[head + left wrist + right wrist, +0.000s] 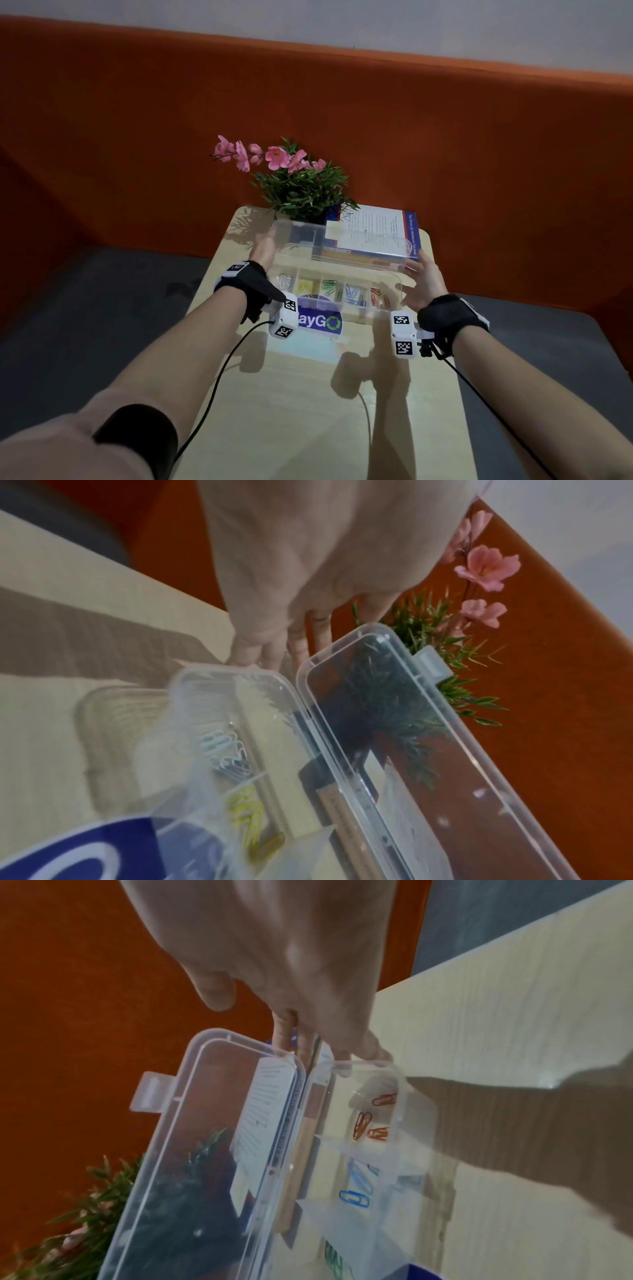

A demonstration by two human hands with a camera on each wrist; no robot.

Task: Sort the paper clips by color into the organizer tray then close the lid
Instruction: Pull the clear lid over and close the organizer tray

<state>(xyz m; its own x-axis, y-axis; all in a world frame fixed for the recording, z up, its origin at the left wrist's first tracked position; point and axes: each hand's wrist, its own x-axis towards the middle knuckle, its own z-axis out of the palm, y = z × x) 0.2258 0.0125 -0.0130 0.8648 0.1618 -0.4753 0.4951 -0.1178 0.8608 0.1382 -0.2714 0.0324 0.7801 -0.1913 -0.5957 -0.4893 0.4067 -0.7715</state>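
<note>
A clear organizer tray (399, 287) lies on the small wooden table. Its compartments hold, from left to right, white clips (286, 280), yellow clips (306, 286), green clips (330, 287), blue clips (354, 295) and red clips (378, 296). The hinged clear lid (342, 240) stands raised over the tray's far edge. My left hand (265, 245) is at the lid's left end, with straight fingers (301, 642) behind the hinge corner. At the right end is my right hand (423, 277); its fingers (284, 1031) lie behind the lid (192, 1150) and the thumb (219, 999) is off it.
A potted plant with pink flowers (301, 185) and a book (380, 229) sit just behind the tray at the table's far end. A flat blue "ayGO" label (320, 317) lies under the tray's front. An orange sofa back surrounds the narrow table (308, 411).
</note>
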